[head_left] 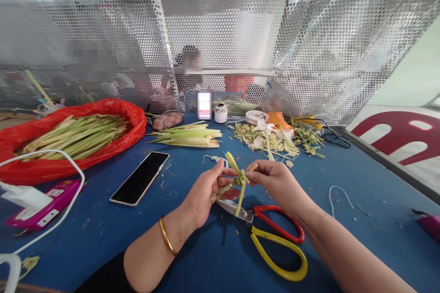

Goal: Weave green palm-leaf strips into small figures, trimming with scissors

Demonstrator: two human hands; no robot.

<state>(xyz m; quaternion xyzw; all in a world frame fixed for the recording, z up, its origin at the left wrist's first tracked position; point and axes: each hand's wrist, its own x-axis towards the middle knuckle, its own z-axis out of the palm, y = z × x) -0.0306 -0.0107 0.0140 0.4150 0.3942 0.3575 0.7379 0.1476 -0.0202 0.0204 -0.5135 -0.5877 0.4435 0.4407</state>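
A small knot woven from green leaf strips (241, 177) is held between my two hands above the table. My left hand (209, 190) cradles it from the left, with the fingers behind it and the thumb up. My right hand (270, 177) pinches a strip end at the knot's right side. Loose strip ends stick out upward, downward and to the left. Below the hands, scissors (252, 219) with one red and one yellow handle lie on the table, their blades partly hidden by the left hand and a strip.
A red bag (137, 121) of long leaves stands left, near a black-screened phone (140, 178) and a purple power strip (65, 197). Cut leaves (189, 136) lie ahead; leaf scraps (264, 139) are at right. A perforated metal screen (223, 32) closes the back, with a person behind it.
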